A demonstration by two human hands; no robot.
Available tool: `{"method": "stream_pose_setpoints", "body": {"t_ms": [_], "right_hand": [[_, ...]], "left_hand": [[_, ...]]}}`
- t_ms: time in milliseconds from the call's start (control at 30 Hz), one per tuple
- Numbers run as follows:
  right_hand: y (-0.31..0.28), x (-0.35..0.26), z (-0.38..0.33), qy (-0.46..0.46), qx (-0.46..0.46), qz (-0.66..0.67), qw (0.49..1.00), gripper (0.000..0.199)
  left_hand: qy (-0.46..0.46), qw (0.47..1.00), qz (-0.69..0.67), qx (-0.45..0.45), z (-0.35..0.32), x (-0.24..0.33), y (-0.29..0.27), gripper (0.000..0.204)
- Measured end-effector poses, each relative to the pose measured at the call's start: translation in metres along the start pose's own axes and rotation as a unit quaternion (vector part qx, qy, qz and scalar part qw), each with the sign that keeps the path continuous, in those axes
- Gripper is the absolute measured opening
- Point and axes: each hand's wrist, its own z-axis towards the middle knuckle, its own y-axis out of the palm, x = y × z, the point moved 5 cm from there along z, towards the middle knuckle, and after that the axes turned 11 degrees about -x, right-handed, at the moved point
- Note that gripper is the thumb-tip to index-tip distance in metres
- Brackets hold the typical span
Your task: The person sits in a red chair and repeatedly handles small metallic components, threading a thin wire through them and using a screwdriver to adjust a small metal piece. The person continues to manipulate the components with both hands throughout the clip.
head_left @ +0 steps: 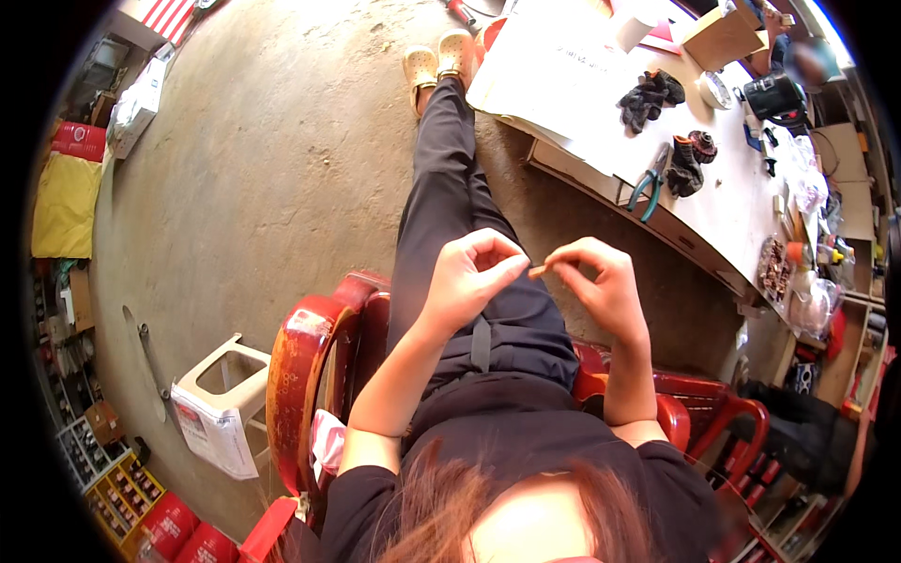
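Note:
Both hands are raised above my lap, fingertips close to each other. Between the thumb and fingers of my right hand (598, 280) is a small, short brown piece (538, 272), whose end points toward the left hand; its kind is too small to tell. My left hand (472, 274) has thumb and forefinger pinched together just beside that piece. Anything in that pinch is too small to make out. Dark trousers (436, 202) cover my outstretched legs below the hands.
Ahead to the right, a white-topped table (554, 84) holds dark gloves (648, 98), teal-handled pliers (649, 183) and a black kettle (775, 98). I sit on a red wooden chair (305, 347). A beige stool (221, 375) stands left; stacked goods line the left wall.

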Motion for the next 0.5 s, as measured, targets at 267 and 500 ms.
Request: {"method": "stream_pose_setpoints", "body": {"t_ms": [267,500], "right_hand": [[0.006,0.018,0.000,0.007,-0.080,0.365,0.927,0.010],[0.001,-0.001,0.004,0.000,0.097,-0.085,0.992,0.012]], "left_hand": [[0.012,1.000,0.017,-0.014,-0.002,-0.018,0.011,0.008],[-0.001,0.997,0.077,-0.009,0.001,-0.008,0.006,0.006]]}}
